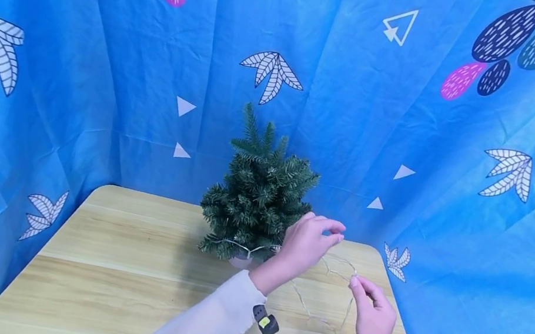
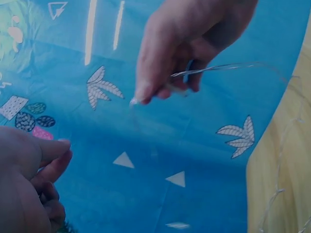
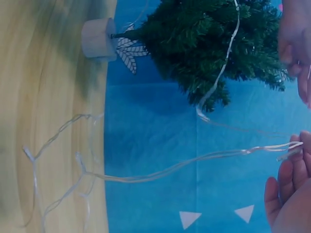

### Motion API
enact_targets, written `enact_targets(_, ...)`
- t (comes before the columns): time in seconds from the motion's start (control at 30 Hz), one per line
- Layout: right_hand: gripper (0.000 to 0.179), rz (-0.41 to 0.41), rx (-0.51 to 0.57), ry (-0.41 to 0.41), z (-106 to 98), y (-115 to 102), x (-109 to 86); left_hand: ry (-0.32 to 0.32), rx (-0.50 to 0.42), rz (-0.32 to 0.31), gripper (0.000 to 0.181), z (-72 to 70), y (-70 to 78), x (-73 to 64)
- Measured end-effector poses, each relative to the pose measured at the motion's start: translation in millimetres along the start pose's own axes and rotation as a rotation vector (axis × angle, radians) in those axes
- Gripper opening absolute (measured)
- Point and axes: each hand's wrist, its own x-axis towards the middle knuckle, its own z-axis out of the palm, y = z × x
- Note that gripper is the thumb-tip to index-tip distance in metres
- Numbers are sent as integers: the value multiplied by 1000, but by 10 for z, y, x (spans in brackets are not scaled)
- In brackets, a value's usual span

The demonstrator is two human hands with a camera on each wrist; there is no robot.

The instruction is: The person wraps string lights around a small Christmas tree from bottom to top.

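A small artificial Christmas tree (image 1: pixel 263 190) stands upright on the table, on a round pale base (image 3: pixel 97 40). Clear string lights (image 3: pixel 228 56) lie across its lower branches and run off to the right. My right hand (image 1: pixel 375 316) pinches the wire between thumb and fingers. A loop (image 2: pixel 233 66) of it trails from that hand down to the tabletop. My left hand (image 1: pixel 306 244) is in front of the tree's right side, its fingers loosely bent. In the left wrist view no wire shows between the fingertips (image 2: pixel 64 143) of this hand.
Loose lengths of the wire (image 3: pixel 58 128) hang over the right part of the wooden table (image 1: pixel 122 261). A blue patterned cloth (image 1: pixel 292 28) surrounds the back and sides. A black strap device (image 1: pixel 266 322) is on my left wrist.
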Motion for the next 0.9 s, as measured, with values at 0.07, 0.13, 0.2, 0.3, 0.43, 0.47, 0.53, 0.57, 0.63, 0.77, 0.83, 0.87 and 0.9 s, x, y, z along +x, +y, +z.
enact_targets(0.07, 35, 6, 14, -1, 14, -22, 14, -52, -4, 9, 19, 34, 9, -14)
enact_targets(0.13, 36, 10, 14, 0, 28, -38, 29, -102, -6, 25, 20, 68, 17, -25)
enact_targets(0.2, 36, 6, 27, -1, 44, -53, 41, -142, -1, 40, 20, 98, 24, -28)
enact_targets(0.3, 34, -20, 44, 1, 62, -73, 56, -195, 23, 74, 20, 126, 26, -27)
enact_targets(0.43, 29, -81, 61, 16, 80, -113, 78, -256, 54, 104, 21, 135, 15, -19)
enact_targets(0.47, 28, -96, 60, 23, 82, -125, 83, -266, 58, 113, 22, 138, 9, -14)
enact_targets(0.53, 27, -119, 57, 35, 88, -150, 92, -282, 64, 129, 21, 147, -4, 3)
enact_targets(0.57, 27, -128, 57, 38, 89, -160, 96, -288, 69, 142, 21, 150, -9, 14)
enact_targets(0.63, 26, -136, 57, 41, 93, -175, 103, -294, 93, 177, 20, 155, -19, 40)
enact_targets(0.77, 26, -147, 61, 41, 102, -188, 110, -302, 153, 265, 19, 136, -20, 100)
enact_targets(0.83, 25, -152, 57, 42, 107, -191, 111, -315, 168, 293, 19, 117, -10, 126)
enact_targets(0.87, 25, -152, 59, 43, 109, -193, 112, -324, 169, 300, 19, 105, -3, 137)
enact_targets(0.9, 25, -154, 60, 44, 110, -195, 114, -334, 170, 304, 19, 97, 1, 145)
